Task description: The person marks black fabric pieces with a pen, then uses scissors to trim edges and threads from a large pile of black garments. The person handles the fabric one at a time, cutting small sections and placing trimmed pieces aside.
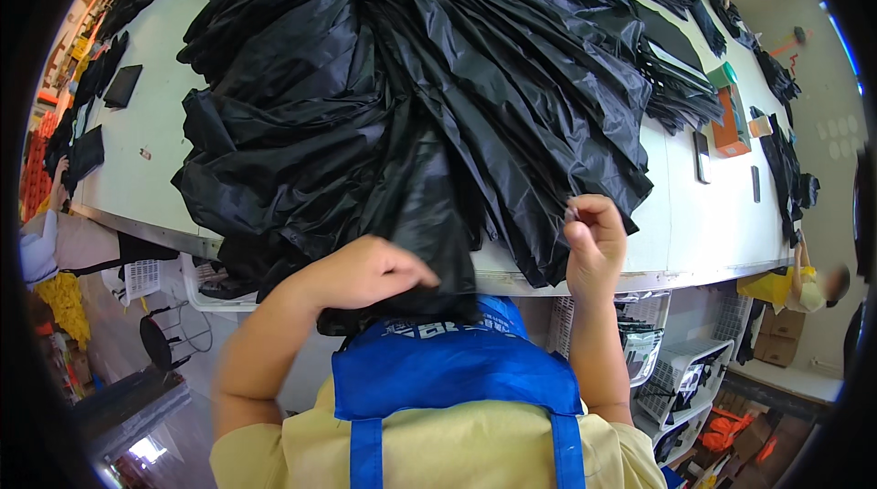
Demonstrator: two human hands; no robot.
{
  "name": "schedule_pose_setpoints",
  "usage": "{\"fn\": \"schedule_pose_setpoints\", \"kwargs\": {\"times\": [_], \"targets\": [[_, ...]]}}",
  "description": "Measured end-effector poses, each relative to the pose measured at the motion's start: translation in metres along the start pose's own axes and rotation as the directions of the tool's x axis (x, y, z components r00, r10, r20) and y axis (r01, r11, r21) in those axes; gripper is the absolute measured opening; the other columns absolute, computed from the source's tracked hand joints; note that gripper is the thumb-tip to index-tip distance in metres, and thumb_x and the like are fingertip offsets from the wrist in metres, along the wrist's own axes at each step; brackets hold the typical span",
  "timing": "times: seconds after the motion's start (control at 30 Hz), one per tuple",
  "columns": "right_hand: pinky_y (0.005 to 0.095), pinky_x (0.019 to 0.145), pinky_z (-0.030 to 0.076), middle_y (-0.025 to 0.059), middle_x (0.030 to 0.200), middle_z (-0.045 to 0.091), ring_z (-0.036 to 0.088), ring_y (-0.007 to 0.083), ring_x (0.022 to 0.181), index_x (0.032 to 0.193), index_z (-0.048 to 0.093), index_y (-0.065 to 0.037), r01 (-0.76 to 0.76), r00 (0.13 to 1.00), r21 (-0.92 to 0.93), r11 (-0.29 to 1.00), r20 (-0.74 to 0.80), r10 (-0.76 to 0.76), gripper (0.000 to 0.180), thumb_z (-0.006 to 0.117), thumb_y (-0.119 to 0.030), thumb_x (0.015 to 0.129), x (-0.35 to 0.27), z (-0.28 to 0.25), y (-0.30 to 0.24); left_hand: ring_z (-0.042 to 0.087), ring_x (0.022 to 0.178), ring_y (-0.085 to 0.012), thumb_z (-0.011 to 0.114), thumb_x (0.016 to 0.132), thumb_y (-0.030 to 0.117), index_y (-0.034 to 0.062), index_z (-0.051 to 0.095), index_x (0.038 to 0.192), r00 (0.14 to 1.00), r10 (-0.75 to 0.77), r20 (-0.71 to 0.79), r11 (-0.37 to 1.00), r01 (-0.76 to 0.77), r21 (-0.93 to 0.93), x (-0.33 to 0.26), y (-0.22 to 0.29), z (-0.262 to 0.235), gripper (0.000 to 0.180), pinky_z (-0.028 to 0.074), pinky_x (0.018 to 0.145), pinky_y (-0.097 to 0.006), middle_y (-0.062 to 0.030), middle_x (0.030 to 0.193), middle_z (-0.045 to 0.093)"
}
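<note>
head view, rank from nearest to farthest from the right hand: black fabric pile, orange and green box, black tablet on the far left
From the right hand:
1. black fabric pile, touching its edge, just left of it
2. orange and green box, up to the right on the table
3. black tablet, far left across the table

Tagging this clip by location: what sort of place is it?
Probably a sewing or assembly workshop. A long white worktable carries a big heap of black fabric pieces, white plastic baskets sit under it, and another person works at the far end. The wearer's left hand grips the fabric.
</note>
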State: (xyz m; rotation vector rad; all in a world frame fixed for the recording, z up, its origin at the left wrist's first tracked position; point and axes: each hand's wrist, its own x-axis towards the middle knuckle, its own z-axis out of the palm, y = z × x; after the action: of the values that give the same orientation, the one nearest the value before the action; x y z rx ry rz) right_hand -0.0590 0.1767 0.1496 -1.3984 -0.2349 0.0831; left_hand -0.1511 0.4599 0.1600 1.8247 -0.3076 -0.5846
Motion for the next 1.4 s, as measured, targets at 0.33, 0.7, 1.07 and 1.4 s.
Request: {"fn": "schedule_pose_setpoints", "kwargs": {"times": [0.33, 0.7, 1.07, 1.4], "targets": [[0.0407, 0.078, 0.052, 0.0220, 0.092, 0.063, 0.064, 0.0357, 0.088, 0.108, 0.067, -0.008, 0.093, 0.878, -0.880, 0.466, 0.294, 0.379, 0.025, 0.059, -0.011, 0.084, -0.050, 0.020, 0.136, 0.065, 0.103, -0.0264, 0.057, 0.081, 0.012, 0.0089, 0.073, 0.100, 0.513, -0.857, -0.053, 0.171, 0.380, 0.909, -0.038, -0.143, -0.008, 0.024, 0.052, 0.080, -0.036, -0.0118, 0.110, 0.068], [0.0218, 0.052, 0.030, 0.0022, 0.060, 0.051, 0.043, 0.0082, 0.055, 0.112, 0.060, 0.004, -0.637, 0.759, 0.271, 0.721, 0.384, 0.526, 0.030, 0.052, -0.019, 0.096, -0.004, -0.001, 0.072, 0.056, 0.105, -0.0319, 0.072, 0.073, 0.008, 0.0035, 0.053, 0.119, 0.646, 0.407, -0.646, 0.772, 0.136, 0.621, 0.053, -0.051, 0.060, 0.050, 0.047, 0.089, -0.039, -0.0166, 0.115, 0.057], [0.0267, 0.067, 0.047, 0.0096, 0.105, 0.049, 0.053, 0.0216, 0.086, 0.115, 0.058, -0.005, 0.325, 0.937, -0.664, 0.674, 0.324, -0.132, 0.059, 0.082, -0.011, 0.062, 0.004, 0.043, -0.025, 0.056, 0.072, -0.0037, 0.055, 0.091, 0.003, -0.0022, 0.065, 0.097, 0.906, -0.037, -0.422, 0.981, -0.047, -0.186, 0.045, 0.021, -0.003, 0.013, 0.045, 0.067, -0.020, -0.0006, 0.083, 0.066], [0.0238, 0.075, 0.043, 0.0003, 0.084, 0.059, 0.053, 0.0080, 0.079, 0.095, 0.059, 0.004, -0.367, 0.838, -0.047, 0.929, 0.416, 0.352, 0.020, 0.047, 0.005, 0.080, 0.041, 0.022, -0.022, 0.056, 0.076, -0.0057, 0.052, 0.089, 0.004, -0.0053, 0.065, 0.095, 0.973, -0.125, -0.193, 0.589, -0.084, -0.804, 0.033, 0.031, -0.011, 0.017, 0.046, 0.074, -0.022, -0.0011, 0.083, 0.064]]}}
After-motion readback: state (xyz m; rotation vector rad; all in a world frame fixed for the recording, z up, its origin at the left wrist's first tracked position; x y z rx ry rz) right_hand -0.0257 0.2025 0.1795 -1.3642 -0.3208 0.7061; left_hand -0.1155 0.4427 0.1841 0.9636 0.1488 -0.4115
